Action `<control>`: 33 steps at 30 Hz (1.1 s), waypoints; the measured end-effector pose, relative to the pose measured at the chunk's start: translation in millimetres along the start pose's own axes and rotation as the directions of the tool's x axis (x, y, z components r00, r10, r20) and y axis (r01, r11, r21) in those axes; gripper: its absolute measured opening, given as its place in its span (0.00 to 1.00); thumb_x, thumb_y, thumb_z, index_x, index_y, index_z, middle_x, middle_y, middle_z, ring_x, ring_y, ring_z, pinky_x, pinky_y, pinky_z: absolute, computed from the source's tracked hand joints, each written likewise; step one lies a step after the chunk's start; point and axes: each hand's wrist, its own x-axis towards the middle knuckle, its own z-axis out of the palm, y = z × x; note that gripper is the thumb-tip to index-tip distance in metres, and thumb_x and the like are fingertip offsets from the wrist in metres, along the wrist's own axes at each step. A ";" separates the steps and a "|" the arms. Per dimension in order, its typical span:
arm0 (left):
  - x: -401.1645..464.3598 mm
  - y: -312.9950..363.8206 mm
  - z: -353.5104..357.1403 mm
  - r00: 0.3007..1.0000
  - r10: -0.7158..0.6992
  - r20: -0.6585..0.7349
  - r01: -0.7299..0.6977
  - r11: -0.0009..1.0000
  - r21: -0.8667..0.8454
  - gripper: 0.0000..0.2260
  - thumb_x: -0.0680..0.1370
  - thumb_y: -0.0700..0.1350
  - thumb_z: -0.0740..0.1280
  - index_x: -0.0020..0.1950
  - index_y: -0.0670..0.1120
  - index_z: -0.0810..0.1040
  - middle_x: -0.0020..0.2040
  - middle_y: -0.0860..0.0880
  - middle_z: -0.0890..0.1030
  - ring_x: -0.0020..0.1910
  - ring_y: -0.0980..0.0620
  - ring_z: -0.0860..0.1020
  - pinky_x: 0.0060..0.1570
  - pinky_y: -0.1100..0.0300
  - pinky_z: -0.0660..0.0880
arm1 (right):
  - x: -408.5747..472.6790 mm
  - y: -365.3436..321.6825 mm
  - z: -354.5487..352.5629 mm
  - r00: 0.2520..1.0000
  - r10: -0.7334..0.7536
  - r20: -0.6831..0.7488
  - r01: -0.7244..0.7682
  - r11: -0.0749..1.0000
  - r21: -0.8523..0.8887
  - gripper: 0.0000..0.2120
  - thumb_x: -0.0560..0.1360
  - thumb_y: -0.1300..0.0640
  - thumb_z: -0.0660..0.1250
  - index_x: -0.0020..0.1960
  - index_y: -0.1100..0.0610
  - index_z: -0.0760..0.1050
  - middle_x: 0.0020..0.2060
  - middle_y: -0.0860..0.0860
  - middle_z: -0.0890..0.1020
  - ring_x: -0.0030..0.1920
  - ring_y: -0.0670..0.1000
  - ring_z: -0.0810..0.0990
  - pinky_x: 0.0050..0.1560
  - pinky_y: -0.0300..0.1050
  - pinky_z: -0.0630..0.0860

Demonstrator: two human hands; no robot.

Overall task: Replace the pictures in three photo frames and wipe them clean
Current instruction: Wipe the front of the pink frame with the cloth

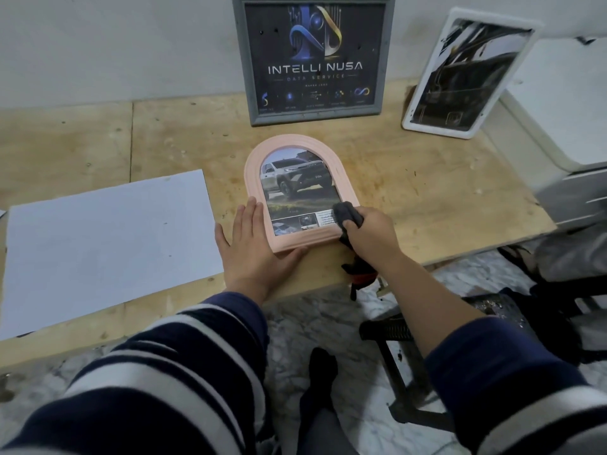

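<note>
A pink arched photo frame (295,144) lies flat near the table's front edge, holding a picture of a pickup truck. My left hand (253,247) rests flat against its lower left side, fingers straight, thumb along the bottom edge. My right hand (371,233) grips a dark grey cloth (346,216) pressed on the frame's lower right corner. A grey square frame (241,60) with a dark logo poster leans on the wall behind. A white rounded frame (423,93) with a dark picture leans at the right.
A large white sheet (105,244) lies on the wooden table (427,192) at the left. A white machine (565,142) stands at the right edge. A black and red clamp (359,274) hangs at the front edge, with a dark stool (427,326) below.
</note>
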 end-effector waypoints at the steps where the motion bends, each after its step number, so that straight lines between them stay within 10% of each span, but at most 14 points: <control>1: 0.3 0.0 0.2 1.000 0.000 -0.001 0.000 1.000 0.001 0.51 0.65 0.79 0.49 0.78 0.47 0.50 0.79 0.53 0.50 0.78 0.54 0.48 0.73 0.40 0.43 | -2.5 1.2 5.7 1.000 0.007 -0.005 -0.007 1.000 0.002 0.07 0.77 0.58 0.62 0.41 0.57 0.73 0.34 0.52 0.73 0.39 0.54 0.72 0.33 0.44 0.61; 17: 6.4 -4.5 -5.2 0.984 0.049 0.171 -0.042 0.998 -0.040 0.55 0.62 0.81 0.49 0.79 0.48 0.42 0.79 0.55 0.42 0.77 0.55 0.41 0.73 0.40 0.37 | 0.9 -53.5 9.7 0.897 0.081 0.434 -0.103 0.994 0.029 0.10 0.80 0.59 0.61 0.56 0.61 0.77 0.47 0.57 0.78 0.49 0.56 0.76 0.45 0.43 0.68; 22: 5.1 -9.4 -11.1 0.975 0.066 0.212 -0.035 0.989 -0.145 0.45 0.70 0.74 0.48 0.79 0.50 0.44 0.79 0.55 0.42 0.77 0.55 0.41 0.73 0.43 0.35 | 5.1 -23.7 1.5 0.957 0.244 0.156 -0.281 0.910 0.304 0.11 0.77 0.60 0.59 0.50 0.60 0.79 0.50 0.62 0.81 0.53 0.62 0.80 0.55 0.55 0.76; 25: 9.0 -8.3 -14.7 0.995 -0.043 0.084 0.069 0.942 -0.328 0.31 0.77 0.64 0.48 0.75 0.47 0.58 0.76 0.49 0.61 0.75 0.48 0.58 0.73 0.45 0.46 | 12.6 -7.1 -11.9 0.929 0.366 0.054 -0.350 0.819 0.454 0.11 0.78 0.58 0.58 0.55 0.58 0.76 0.51 0.59 0.80 0.53 0.60 0.79 0.54 0.51 0.75; 33: 42.1 23.2 -24.8 0.909 -0.353 0.220 0.407 0.863 -0.300 0.28 0.82 0.58 0.48 0.74 0.39 0.61 0.74 0.42 0.60 0.72 0.41 0.59 0.69 0.46 0.58 | 20.6 -0.5 -3.6 0.917 0.378 0.127 -0.376 0.715 0.589 0.13 0.80 0.61 0.58 0.62 0.58 0.73 0.54 0.56 0.79 0.55 0.57 0.78 0.61 0.51 0.73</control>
